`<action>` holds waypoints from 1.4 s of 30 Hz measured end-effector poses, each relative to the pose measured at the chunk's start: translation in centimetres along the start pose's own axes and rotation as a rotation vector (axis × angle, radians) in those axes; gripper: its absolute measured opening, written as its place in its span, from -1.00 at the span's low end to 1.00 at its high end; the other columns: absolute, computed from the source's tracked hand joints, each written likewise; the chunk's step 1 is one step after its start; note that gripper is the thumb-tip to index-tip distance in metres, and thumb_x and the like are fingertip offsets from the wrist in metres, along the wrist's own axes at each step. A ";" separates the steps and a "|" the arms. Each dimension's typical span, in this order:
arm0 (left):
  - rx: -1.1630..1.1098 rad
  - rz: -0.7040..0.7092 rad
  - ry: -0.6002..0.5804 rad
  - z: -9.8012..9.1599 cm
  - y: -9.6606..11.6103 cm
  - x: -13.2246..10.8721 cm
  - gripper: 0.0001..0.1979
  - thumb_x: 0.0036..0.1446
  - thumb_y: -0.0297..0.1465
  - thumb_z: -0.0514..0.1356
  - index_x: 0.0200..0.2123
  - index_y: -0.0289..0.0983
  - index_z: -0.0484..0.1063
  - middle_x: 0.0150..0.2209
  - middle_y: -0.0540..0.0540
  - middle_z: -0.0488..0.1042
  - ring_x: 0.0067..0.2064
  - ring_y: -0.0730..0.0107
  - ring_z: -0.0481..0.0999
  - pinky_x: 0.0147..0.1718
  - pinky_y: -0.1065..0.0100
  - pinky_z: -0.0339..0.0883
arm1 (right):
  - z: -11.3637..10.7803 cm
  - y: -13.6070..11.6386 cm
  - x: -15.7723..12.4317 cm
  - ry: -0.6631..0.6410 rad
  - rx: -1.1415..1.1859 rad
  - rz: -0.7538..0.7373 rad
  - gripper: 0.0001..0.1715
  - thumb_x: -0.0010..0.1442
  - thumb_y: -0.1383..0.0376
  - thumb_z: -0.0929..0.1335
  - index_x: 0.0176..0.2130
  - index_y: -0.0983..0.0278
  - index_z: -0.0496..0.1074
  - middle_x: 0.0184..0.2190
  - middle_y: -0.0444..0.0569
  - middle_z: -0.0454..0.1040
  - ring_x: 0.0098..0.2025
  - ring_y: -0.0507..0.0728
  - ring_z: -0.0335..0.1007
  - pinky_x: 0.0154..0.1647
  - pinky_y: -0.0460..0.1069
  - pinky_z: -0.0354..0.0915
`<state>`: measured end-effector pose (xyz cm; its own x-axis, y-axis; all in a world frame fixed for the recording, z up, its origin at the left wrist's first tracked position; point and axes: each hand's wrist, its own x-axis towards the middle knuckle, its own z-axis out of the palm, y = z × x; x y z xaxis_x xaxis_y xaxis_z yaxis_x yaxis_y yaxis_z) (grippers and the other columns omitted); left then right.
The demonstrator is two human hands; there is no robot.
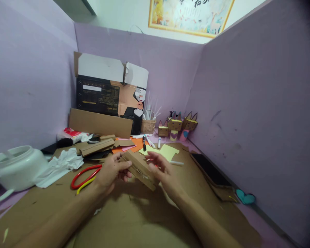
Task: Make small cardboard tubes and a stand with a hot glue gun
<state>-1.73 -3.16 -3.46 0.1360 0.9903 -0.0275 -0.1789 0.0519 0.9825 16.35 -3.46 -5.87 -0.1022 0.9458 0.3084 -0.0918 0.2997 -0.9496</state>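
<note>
A small folded cardboard box point(138, 169) is tilted above the middle of the work surface, one of its long edges rough and torn. My left hand point(115, 168) grips its left end, thumb on top and fingers underneath. At the right end hovers my right hand point(161, 168), its fingers apart and half curled. Whether those fingertips touch the cardboard, I cannot tell. Just left of my left hand lie scissors with a red handle point(84, 176) and a yellow one, their blades hidden by the hand and forearm. Yellow paper point(167, 151) rests behind my right hand.
Cardboard strips point(97, 147), crumpled white tissue point(64, 163) and a white pot point(18, 168) are on the left. Markers point(150, 140), a basket point(148, 126) and cardboard cat figures point(175, 124) stand farther back. A dark tablet-like slab point(212, 170) lies by the right wall.
</note>
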 end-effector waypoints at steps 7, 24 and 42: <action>-0.042 0.015 0.122 0.0 -0.1 0.4 -0.81 -0.15 -0.50 0.23 -0.40 -0.34 0.30 -0.65 0.03 0.39 -0.67 0.50 0.38 -0.76 0.53 0.28 | -1.7 -1.2 0.4 0.306 -0.205 -0.217 -0.70 0.17 0.20 0.18 -0.55 0.25 0.20 -0.64 -0.24 0.05 -0.59 -0.01 -0.03 -0.58 -0.10 -0.02; -0.013 0.052 0.144 1.8 -0.9 -0.4 -0.72 -0.23 -0.46 0.25 -0.38 -0.33 0.27 -0.64 0.02 0.46 -0.68 0.44 0.41 -0.72 0.44 0.33 | 0.3 -0.5 -0.5 0.040 -0.703 -0.385 -0.90 0.04 0.27 0.35 -0.41 0.27 0.43 -0.48 -0.09 0.42 -0.57 0.00 0.18 -0.53 -0.10 0.12; -0.204 0.127 0.222 -1.0 0.7 1.0 -0.81 -0.17 -0.55 0.20 -0.40 -0.34 0.29 -0.64 0.00 0.46 -0.64 0.46 0.46 -0.68 0.49 0.38 | -1.0 -1.4 -0.7 0.131 -0.142 -0.249 -0.54 0.16 0.10 0.22 -0.66 0.24 0.10 -0.68 -0.21 0.04 -0.62 -0.01 0.00 -0.63 -0.10 0.01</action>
<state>-2.67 -2.03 -2.98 -0.1119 0.9932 0.0311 -0.3751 -0.0712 0.9243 17.49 -4.41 -4.86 0.0356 0.8464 0.5313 0.0420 0.5299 -0.8470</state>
